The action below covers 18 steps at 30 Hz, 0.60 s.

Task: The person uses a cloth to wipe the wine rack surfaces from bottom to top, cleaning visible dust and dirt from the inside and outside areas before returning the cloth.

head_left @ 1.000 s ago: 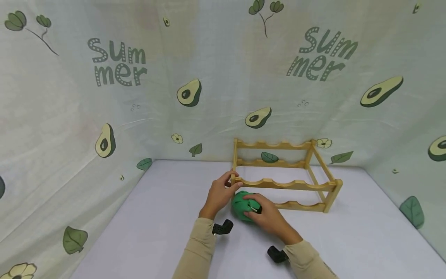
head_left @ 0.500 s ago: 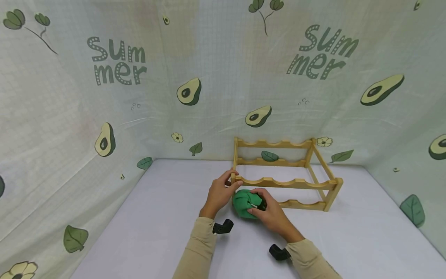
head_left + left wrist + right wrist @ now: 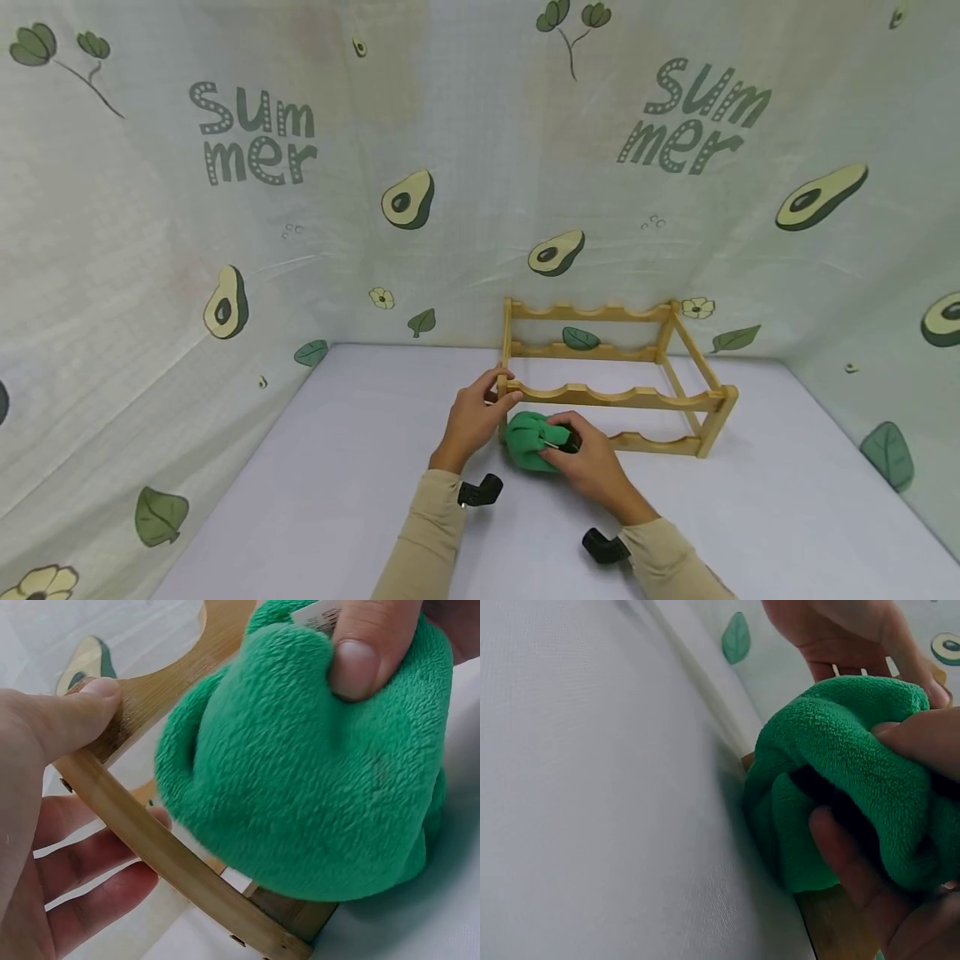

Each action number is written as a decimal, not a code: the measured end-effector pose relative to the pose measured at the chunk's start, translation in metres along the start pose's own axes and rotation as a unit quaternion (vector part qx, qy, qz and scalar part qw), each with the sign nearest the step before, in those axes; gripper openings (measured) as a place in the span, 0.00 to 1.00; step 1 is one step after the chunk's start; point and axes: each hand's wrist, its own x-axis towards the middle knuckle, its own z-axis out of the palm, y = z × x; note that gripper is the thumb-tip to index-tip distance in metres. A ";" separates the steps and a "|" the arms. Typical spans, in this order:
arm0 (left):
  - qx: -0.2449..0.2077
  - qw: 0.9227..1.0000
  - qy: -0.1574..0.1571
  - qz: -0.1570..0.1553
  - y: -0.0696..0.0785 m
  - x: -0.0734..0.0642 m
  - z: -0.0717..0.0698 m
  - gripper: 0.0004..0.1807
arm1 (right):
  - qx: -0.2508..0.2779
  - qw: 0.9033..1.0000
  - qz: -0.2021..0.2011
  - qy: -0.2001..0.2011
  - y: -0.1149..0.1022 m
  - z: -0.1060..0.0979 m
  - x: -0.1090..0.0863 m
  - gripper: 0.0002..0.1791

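Observation:
A wooden rack [image 3: 637, 398] with scalloped rails stands on the white table. My left hand [image 3: 467, 423] holds its front left corner, thumb on the upper rail and fingers beyond the end post [image 3: 180, 859] in the left wrist view. Bunched in my right hand [image 3: 594, 467] is a green fleecy cloth [image 3: 527, 442] with a small white tag [image 3: 319, 615]. The thumb presses into the cloth from one side; in the right wrist view, fingers [image 3: 855, 870] reach beneath its folds. The cloth lies against the rack's lower front left part, hiding some of the lower rail.
The white tabletop [image 3: 360, 433] extends around the rack on both sides. Behind it hangs a pale curtain [image 3: 465, 125] printed with avocados, leaves and lettering, close to the rack's back. Black wrist cameras [image 3: 603, 546] stick out from both sleeves.
My right hand has shifted slightly to the right along the lower front rail, and the cloth has bunched and turned with it. The left hand and the rack stay in place.

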 end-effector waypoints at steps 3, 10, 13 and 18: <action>0.002 1.000 -0.003 0.002 -0.001 0.000 0.000 0.20 | -0.016 1.000 -0.011 0.003 0.002 -0.004 -0.002 0.22; -0.007 1.000 -0.005 0.008 -0.001 -0.001 0.000 0.21 | -0.043 0.997 -0.055 0.014 0.006 -0.017 -0.011 0.22; -0.010 1.000 -0.008 0.009 -0.002 -0.001 0.000 0.22 | -0.060 0.996 -0.062 0.019 0.008 -0.023 -0.015 0.23; -0.014 1.000 -0.005 0.015 -0.001 -0.001 0.000 0.21 | -0.072 0.995 -0.057 0.026 0.010 -0.033 -0.019 0.23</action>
